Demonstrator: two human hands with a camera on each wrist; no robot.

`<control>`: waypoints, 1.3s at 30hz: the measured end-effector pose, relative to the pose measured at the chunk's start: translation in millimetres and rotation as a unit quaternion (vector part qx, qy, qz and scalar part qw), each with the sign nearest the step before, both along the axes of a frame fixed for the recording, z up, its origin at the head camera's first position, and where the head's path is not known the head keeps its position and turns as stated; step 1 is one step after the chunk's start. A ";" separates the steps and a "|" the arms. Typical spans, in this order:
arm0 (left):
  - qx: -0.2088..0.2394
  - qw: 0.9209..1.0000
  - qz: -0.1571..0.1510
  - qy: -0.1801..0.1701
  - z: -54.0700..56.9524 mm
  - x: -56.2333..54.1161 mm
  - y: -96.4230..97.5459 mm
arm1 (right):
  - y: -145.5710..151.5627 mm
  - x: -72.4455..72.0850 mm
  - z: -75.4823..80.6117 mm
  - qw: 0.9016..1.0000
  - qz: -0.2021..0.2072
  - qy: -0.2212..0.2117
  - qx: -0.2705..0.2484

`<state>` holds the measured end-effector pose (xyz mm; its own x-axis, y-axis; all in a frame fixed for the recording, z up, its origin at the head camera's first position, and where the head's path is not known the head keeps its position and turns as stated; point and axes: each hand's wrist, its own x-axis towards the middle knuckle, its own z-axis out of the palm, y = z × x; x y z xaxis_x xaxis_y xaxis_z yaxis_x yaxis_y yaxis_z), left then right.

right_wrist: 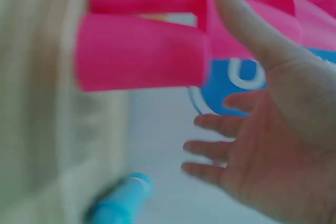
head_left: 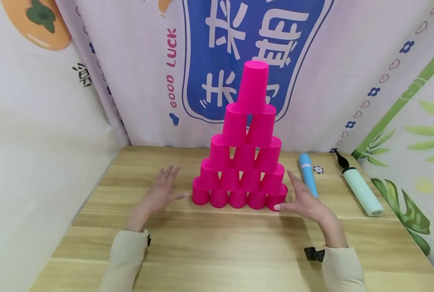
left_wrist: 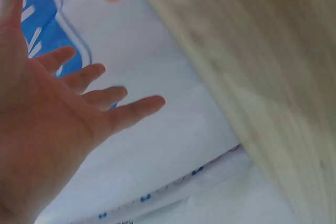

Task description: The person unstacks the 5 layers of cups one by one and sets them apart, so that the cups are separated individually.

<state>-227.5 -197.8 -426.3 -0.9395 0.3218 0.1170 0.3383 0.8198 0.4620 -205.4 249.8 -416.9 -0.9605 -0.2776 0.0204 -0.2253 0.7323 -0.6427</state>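
A pyramid of upside-down pink cups (head_left: 244, 156) stands on the wooden table, with several cups in the bottom row and a single cup (head_left: 254, 87) on top. To its left is my left hand (head_left: 160, 192), fingers spread and the thumb pointing at the bottom-left cup (head_left: 200, 191). My right hand (head_left: 304, 200) is at the other side, its thumb overlapping the bottom-right cup (head_left: 276, 198) in the head view. In the right wrist view the fingers of the right hand (right_wrist: 278, 119) are extended beside the stacked cups (right_wrist: 144, 51) and grip nothing. The left palm (left_wrist: 58, 108) also shows bare.
Right of the pyramid lie a blue cylindrical tube (head_left: 308, 174), a small round chip (head_left: 318, 170) and a pale green hand pump (head_left: 362, 190) with a black nozzle. A printed cloth (head_left: 147, 81) hangs behind the wooden table (head_left: 217, 247).
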 end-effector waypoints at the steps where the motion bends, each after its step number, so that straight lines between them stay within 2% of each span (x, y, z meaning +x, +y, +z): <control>1: 0.016 1.000 -0.005 -0.005 6.1 0.9 -2.9 | -1.4 -0.4 -2.3 1.000 0.001 0.001 -0.008; 3: 0.053 0.998 -0.015 -0.017 23.1 3.6 -7.8 | -4.2 -2.3 -7.3 1.000 0.001 0.006 -0.028; 5: 0.095 0.995 -0.029 -0.026 46.0 5.8 -9.4 | -5.3 -5.0 -12.7 0.999 -0.003 0.014 -0.049; 7: 0.133 0.989 -0.054 -0.016 72.9 5.8 -4.3 | -4.8 -5.9 -18.0 0.998 -0.008 0.015 -0.068; 9: 0.172 0.981 -0.087 0.011 102.2 1.5 7.7 | -3.1 -4.5 -24.8 0.996 -0.015 0.011 -0.091; 12: 0.249 0.956 -0.146 0.056 145.9 -9.9 31.1 | -1.1 -1.4 -32.1 0.993 -0.025 0.000 -0.118; 14: 0.291 0.939 -0.167 0.070 171.6 -17.5 47.1 | -0.8 0.9 -38.3 0.989 -0.028 -0.005 -0.144; 16: 0.317 0.930 -0.167 0.078 193.7 -24.4 62.1 | -1.8 2.6 -43.8 0.985 -0.028 -0.006 -0.169; 19: 0.323 0.932 -0.140 0.082 219.6 -32.1 82.2 | -4.7 4.1 -47.8 0.980 -0.028 0.001 -0.196; 21: 0.321 0.935 -0.130 0.079 231.0 -37.0 94.0 | -6.9 4.9 -47.5 0.979 -0.034 0.011 -0.199; 24: 0.325 0.934 -0.137 0.060 240.9 -42.6 108.1 | -10.0 5.6 -46.0 0.981 -0.048 0.024 -0.185; 28: 0.337 0.927 -0.160 0.024 242.5 -52.5 127.9 | -9.6 6.6 -51.5 0.982 -0.070 0.027 -0.172; 32: 0.351 0.921 -0.173 0.002 243.4 -57.9 140.6 | -8.0 5.7 -55.1 0.980 -0.075 0.033 -0.182; 35: 0.352 0.919 -0.176 0.001 244.8 -58.4 146.7 | -6.9 3.8 -56.1 0.979 -0.073 0.036 -0.186; 39: 0.354 0.918 -0.177 0.017 249.4 -55.4 151.6 | -6.3 -0.9 -53.5 0.980 -0.072 0.039 -0.184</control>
<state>-282.9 -46.2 -176.9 -0.7821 0.4383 0.4430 0.5507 0.1532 0.8205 -206.3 243.5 -470.4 -0.9808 -0.0991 0.1679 -0.1949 0.4824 -0.8540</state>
